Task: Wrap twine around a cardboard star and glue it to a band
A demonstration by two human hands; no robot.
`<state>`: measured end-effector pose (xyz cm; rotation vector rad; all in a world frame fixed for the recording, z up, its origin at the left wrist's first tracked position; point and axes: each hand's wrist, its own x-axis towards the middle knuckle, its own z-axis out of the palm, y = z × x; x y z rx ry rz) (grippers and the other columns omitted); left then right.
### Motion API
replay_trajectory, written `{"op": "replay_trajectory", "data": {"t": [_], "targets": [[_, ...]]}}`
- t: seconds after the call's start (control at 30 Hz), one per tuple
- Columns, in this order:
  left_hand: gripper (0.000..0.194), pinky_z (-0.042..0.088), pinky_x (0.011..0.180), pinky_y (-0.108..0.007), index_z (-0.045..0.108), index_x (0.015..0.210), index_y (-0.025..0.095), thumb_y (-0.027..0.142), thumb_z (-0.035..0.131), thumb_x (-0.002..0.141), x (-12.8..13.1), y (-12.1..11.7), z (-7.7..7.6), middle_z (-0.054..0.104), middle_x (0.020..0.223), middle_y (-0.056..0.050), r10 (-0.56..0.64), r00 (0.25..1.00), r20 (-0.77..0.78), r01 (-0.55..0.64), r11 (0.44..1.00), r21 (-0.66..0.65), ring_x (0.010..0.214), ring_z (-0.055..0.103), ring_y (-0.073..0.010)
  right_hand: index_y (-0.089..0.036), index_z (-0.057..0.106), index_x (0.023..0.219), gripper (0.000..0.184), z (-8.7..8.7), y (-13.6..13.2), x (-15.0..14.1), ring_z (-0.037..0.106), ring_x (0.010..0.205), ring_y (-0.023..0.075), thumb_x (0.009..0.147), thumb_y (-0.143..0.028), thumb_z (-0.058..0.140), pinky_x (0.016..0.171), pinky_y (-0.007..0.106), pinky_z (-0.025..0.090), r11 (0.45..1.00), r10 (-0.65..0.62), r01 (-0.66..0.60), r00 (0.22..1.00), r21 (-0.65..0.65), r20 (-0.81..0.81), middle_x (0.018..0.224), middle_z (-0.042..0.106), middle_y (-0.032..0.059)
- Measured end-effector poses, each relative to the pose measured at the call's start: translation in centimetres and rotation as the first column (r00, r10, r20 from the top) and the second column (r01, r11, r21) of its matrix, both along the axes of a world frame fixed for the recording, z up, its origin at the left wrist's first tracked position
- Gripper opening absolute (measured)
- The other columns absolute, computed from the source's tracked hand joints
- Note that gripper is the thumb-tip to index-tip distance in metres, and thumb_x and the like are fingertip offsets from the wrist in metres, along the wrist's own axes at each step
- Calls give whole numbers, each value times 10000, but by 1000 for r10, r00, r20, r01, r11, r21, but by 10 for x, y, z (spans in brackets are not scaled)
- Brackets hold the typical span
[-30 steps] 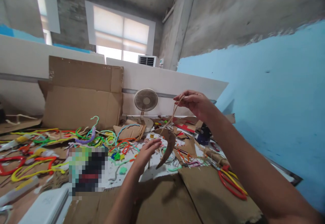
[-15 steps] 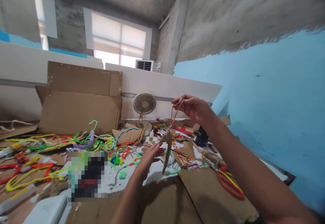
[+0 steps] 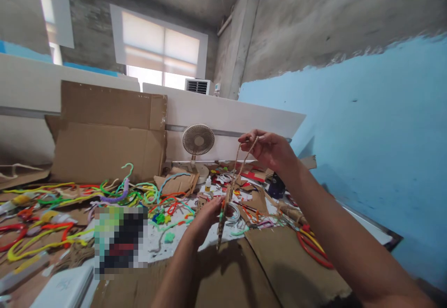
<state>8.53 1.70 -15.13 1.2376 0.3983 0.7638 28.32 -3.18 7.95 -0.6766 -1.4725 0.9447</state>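
My right hand [image 3: 267,147] is raised, pinching the top of a looped twine cord [image 3: 237,161]. From the cord hangs a thin, flat brown piece [image 3: 223,222], seen nearly edge-on; it looks like cardboard, with a bit of green on its left face. My left hand [image 3: 207,219] is beside the piece, fingers stretched out toward its left side and touching or almost touching it. Some of the left fingers are hidden behind the palm and the piece. Below both hands lies a large cardboard sheet [image 3: 230,275].
Colourful pipe cleaners [image 3: 146,191] cover the left of the table. A small glue bottle [image 3: 208,183] and a desk fan [image 3: 198,140] stand at the back. Red-handled scissors [image 3: 314,249] lie at right, near a twine roll [image 3: 291,215]. An upright cardboard panel [image 3: 111,135] is behind.
The hanging piece has turned more edge-on and shifted slightly left. My left hand is closer against it. My right hand still holds the cord, nearly in the same place.
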Motion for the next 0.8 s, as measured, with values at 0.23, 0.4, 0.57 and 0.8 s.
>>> {"op": "replay_trajectory", "data": {"t": [0.23, 0.4, 0.57, 0.8], "targets": [[483, 442, 794, -291, 764, 983, 195, 552, 920, 698, -3, 2, 2, 700, 934, -19, 92, 996, 4, -92, 994, -56, 862, 617, -185, -239, 759, 718, 96, -10, 1, 18, 739, 886, 229, 670, -230, 675, 979, 398, 588, 997, -57, 56, 998, -50, -18, 971, 834, 61], [498, 417, 734, -272, 694, 858, 193, 527, 968, 610, -5, 1, 9, 641, 822, 19, 135, 991, -3, -135, 988, -71, 766, 566, -153, -237, 766, 759, 124, -17, 2, 38, 740, 792, 194, 669, -212, 684, 834, 352, 603, 985, -92, 82, 994, -155, -63, 970, 845, 40], [490, 404, 713, -267, 672, 846, 200, 528, 949, 610, -7, 0, 12, 630, 797, 23, 167, 985, -29, -168, 985, -38, 752, 554, -154, -224, 798, 882, 185, -17, -1, 51, 745, 764, 188, 718, -244, 714, 785, 336, 621, 977, -141, 121, 984, -175, -107, 993, 848, 50], [382, 433, 766, -313, 687, 858, 235, 538, 858, 701, -12, 4, 12, 694, 913, -35, 248, 963, -107, -245, 969, 45, 901, 623, -240, -219, 823, 910, 299, -2, -9, 46, 685, 696, 128, 620, -163, 869, 684, 259, 604, 956, -288, 294, 942, -11, 174, 1054, 830, 43]]}}
